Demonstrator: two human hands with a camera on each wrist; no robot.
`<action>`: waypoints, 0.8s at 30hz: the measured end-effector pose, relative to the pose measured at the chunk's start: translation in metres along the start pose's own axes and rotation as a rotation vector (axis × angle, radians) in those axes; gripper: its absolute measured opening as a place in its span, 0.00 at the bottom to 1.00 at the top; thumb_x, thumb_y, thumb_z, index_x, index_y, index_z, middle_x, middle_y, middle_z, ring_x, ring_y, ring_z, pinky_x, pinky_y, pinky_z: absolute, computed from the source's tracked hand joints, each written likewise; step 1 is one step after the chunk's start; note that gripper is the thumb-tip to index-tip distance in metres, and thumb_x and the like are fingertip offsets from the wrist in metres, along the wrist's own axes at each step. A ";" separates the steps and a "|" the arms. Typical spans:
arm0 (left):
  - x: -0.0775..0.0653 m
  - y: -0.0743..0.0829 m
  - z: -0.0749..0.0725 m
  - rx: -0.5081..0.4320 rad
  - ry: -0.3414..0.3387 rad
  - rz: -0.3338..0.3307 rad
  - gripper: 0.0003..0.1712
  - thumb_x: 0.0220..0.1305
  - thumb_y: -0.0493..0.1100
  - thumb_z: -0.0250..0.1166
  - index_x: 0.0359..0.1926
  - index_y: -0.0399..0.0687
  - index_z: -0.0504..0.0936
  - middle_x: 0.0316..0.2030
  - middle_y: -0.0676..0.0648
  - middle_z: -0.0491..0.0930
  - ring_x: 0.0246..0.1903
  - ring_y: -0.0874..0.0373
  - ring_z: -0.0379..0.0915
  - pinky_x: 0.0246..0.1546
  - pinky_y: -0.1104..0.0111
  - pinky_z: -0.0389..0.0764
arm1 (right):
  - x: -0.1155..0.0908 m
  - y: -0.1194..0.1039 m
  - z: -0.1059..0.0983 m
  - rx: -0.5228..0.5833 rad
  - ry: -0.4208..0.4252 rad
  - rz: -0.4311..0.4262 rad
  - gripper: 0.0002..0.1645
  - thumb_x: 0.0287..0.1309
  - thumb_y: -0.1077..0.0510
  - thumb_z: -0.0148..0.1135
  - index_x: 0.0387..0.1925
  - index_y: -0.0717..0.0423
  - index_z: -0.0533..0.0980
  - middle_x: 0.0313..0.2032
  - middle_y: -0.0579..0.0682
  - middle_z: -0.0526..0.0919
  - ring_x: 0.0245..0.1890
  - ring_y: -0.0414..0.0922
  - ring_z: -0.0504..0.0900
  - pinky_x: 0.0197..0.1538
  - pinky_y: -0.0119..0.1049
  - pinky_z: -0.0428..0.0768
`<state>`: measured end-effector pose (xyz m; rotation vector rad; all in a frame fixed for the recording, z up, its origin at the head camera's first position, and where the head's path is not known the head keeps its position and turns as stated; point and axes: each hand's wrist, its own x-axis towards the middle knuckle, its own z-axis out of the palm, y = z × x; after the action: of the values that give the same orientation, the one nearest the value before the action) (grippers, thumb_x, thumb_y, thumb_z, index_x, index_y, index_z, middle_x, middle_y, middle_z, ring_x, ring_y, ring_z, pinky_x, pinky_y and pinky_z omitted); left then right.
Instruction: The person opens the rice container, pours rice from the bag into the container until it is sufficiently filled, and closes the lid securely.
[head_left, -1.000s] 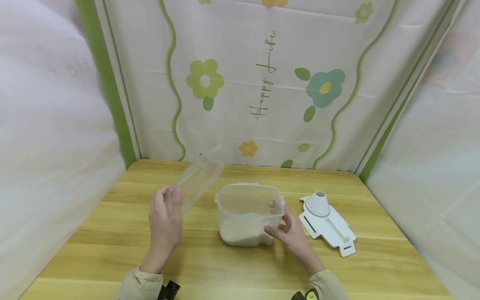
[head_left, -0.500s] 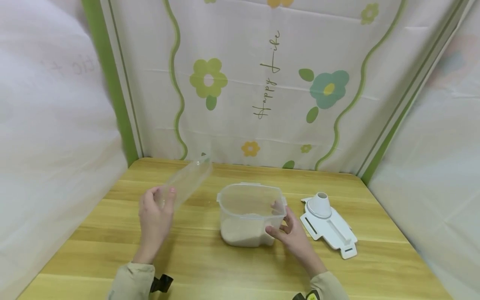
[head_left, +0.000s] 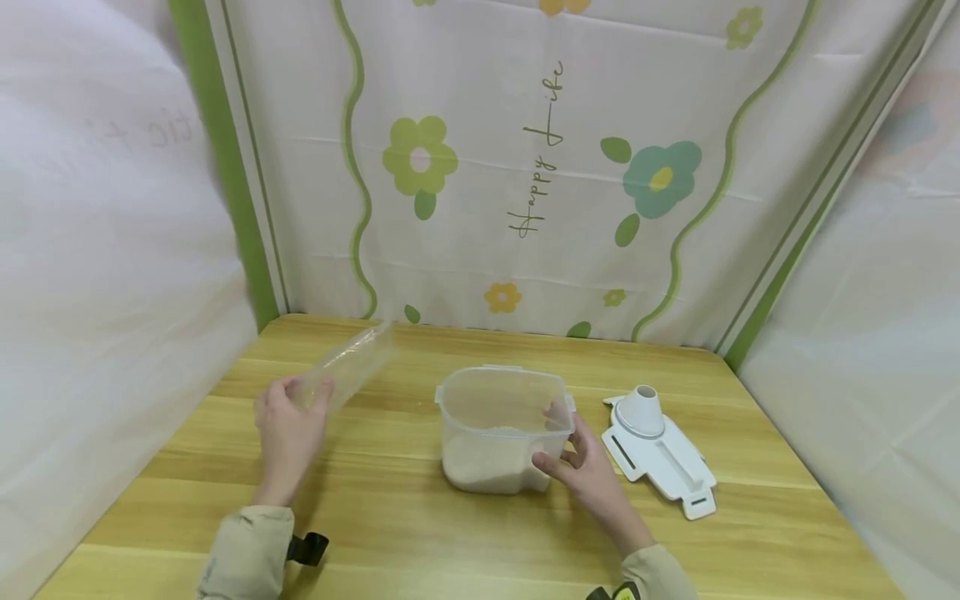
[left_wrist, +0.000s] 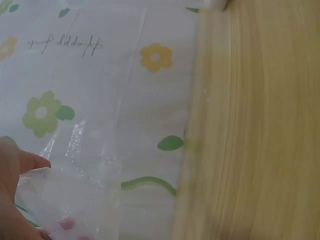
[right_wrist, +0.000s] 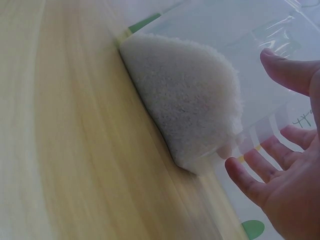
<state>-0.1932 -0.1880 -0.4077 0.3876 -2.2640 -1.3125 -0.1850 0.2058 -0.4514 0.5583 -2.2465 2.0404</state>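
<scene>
Clear and glossy, a plastic bag [head_left: 352, 361] is slanting up from the pinching left hand [head_left: 289, 433]; the right hand [head_left: 588, 475], fingers spread, is bracketing the right end of a container [head_left: 498, 402] of rice [right_wrist: 182, 95] standing on the table [head_left: 408, 537].

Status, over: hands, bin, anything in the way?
Left hand holds clear bag, left of bin. Right hand round bin's right side. Bin upright, uncovered, part-filled with rice. Nothing over its mouth; white lid lies to the right.
</scene>
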 end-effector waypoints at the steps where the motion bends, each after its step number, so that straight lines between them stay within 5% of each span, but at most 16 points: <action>1: 0.002 -0.002 -0.001 0.012 -0.015 -0.019 0.43 0.66 0.62 0.61 0.61 0.27 0.65 0.62 0.25 0.57 0.59 0.29 0.56 0.56 0.37 0.62 | 0.000 0.000 0.000 -0.001 0.000 -0.003 0.46 0.56 0.68 0.69 0.72 0.59 0.58 0.68 0.61 0.63 0.65 0.61 0.63 0.54 0.41 0.79; 7: 0.009 -0.013 -0.008 0.114 -0.113 -0.121 0.48 0.66 0.66 0.56 0.65 0.27 0.57 0.58 0.20 0.54 0.55 0.25 0.52 0.45 0.37 0.67 | 0.000 -0.001 0.001 0.000 0.001 0.002 0.47 0.55 0.68 0.70 0.72 0.59 0.57 0.68 0.61 0.63 0.65 0.61 0.63 0.54 0.41 0.79; 18: 0.012 -0.026 -0.011 0.239 -0.161 -0.134 0.49 0.67 0.63 0.57 0.64 0.24 0.52 0.52 0.16 0.51 0.49 0.24 0.49 0.35 0.44 0.68 | -0.001 -0.002 0.002 -0.003 -0.014 -0.009 0.46 0.56 0.67 0.69 0.73 0.59 0.57 0.68 0.62 0.62 0.64 0.62 0.63 0.54 0.42 0.79; 24: 0.010 -0.022 -0.012 0.305 -0.221 -0.163 0.57 0.63 0.70 0.56 0.67 0.24 0.47 0.54 0.15 0.48 0.52 0.19 0.45 0.48 0.27 0.53 | -0.001 -0.002 0.001 -0.008 -0.008 -0.005 0.44 0.57 0.67 0.69 0.72 0.60 0.58 0.67 0.62 0.63 0.64 0.62 0.64 0.52 0.43 0.80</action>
<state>-0.1952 -0.2123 -0.4193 0.5673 -2.6786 -1.1328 -0.1837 0.2051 -0.4499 0.5718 -2.2544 2.0293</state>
